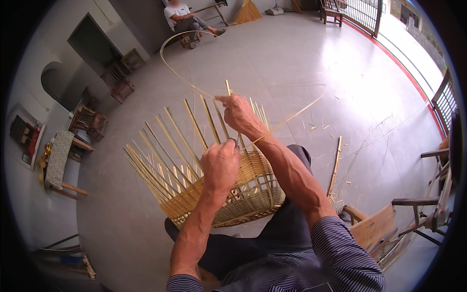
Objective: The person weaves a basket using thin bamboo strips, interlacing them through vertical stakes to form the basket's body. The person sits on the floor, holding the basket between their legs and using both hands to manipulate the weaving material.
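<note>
A half-woven bamboo basket (pixel 219 204) rests tilted across my lap, its tall upright stakes (pixel 193 116) fanning out from the woven wall. My left hand (pixel 220 164) is curled closed at the upper edge of the weave, among the stakes. A small dark piece shows by its fingers; what it is cannot be told. Higher up, my right hand (pixel 237 111) is bent around a thin bamboo strip (pixel 175 75), which loops away to the far left. Another stretch of thin strip (pixel 303 109) crosses over my right forearm and bends back on the right. My fingers hide the exact grip points.
Bamboo offcuts (pixel 313 127) and a long split piece (pixel 335 168) litter the floor at right. Beside me stands a wooden chair (pixel 374 222). Across the room a person (pixel 186 20) sits on a low seat. Wooden chairs (pixel 116 82) and a stone-topped table (pixel 60 158) line the left wall.
</note>
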A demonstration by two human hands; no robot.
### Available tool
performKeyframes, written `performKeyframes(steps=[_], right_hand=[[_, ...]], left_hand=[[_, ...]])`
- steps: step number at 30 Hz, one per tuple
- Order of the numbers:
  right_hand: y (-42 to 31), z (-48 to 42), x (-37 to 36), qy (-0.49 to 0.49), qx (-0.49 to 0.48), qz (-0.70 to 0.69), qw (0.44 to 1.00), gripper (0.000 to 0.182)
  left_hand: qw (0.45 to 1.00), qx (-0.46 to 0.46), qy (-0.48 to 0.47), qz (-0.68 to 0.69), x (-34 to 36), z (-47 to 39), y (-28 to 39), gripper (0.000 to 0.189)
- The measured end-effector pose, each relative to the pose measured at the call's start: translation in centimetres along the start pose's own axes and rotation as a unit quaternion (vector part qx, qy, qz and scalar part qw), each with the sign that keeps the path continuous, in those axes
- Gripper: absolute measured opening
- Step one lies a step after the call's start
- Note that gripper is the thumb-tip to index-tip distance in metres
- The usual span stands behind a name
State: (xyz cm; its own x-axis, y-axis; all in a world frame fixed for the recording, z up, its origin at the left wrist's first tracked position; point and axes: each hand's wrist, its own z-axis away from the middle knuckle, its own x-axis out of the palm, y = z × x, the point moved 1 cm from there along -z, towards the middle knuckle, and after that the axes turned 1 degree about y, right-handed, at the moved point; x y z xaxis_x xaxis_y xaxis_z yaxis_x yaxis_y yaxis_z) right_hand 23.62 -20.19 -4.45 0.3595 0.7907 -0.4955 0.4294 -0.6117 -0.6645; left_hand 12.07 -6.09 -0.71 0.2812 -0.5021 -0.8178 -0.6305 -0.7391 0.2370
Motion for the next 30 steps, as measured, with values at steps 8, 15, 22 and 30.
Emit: performKeyframes(steps=[8, 15, 22, 30], right_hand=[[2.3, 13.8, -7.7, 0.280, 0.278, -0.520, 0.758, 0.026], [9.0, 7.0, -5.3, -0.078, 0.242, -0.582, 0.772, 0.041], [6.5, 2.2, -2.4, -0.130, 0.244, -0.291, 0.916, 0.044], [6.9, 14.4, -7.4, 0.189, 0.356, -0.285, 0.870, 0.050]], left_hand=[[0.991, 0.108, -0.031, -0.067, -2.4, 1.3, 2.7, 0.015], [0.975, 0.128, -0.142, -0.116, 2.2, -0.9, 2.7, 0.019], [0.989, 0.105, -0.080, -0.061, 3.3, -1.3, 3.2, 0.024], [0.992, 0.096, -0.085, -0.007, 0.9, -0.6, 2.8, 0.031]])
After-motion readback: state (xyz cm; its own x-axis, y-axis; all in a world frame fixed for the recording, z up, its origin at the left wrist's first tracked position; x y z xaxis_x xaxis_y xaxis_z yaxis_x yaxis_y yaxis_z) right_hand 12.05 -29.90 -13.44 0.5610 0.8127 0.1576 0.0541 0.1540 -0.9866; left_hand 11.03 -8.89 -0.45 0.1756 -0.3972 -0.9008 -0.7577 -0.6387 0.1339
